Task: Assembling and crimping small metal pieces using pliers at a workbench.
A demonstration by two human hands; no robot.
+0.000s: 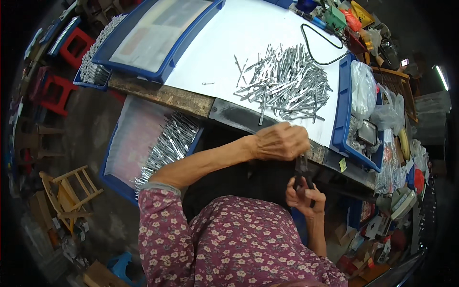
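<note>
Head view: left hand (283, 141) near slim metal strips (289, 83).

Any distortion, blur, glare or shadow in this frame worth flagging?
Head view: the fisheye bows the table edge and leaves black corners; the left hand looks slightly motion-blurred; the metal pieces glint; the strip light is blown out; the space beneath the table sits in deep shadow.

There were two hands (283, 142), one dark tool (300, 182), at least four blue trays (342, 105), two red stools (61, 85), one cord (306, 42) and one lit tube (442, 78). Heaped metal strips (287, 81) were too many to count; one small piece (208, 83) was separate.
</note>
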